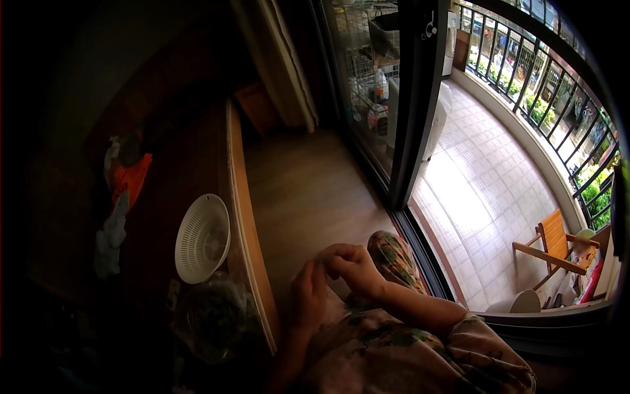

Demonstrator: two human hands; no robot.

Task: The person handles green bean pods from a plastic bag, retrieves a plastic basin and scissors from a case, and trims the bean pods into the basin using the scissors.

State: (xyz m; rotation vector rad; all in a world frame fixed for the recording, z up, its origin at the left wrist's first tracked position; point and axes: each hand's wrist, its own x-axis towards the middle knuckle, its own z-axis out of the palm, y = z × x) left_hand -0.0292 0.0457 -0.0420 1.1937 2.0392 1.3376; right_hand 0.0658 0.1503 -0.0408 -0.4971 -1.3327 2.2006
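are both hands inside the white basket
No, the left hand and right hand are close together off the table, apart from the white basket standing on it.

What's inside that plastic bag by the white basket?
The bag seems to hold something dark green, perhaps leafy greens. Whatever lies beneath them is covered, and the shadow is too deep to tell what kind they are.

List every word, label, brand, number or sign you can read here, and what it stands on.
None can be read.
White basket: no lettering seen.
Plastic bag, orange item and small pale piece: too dark or blurred to tell.
Things behind the glass door: too small to tell.
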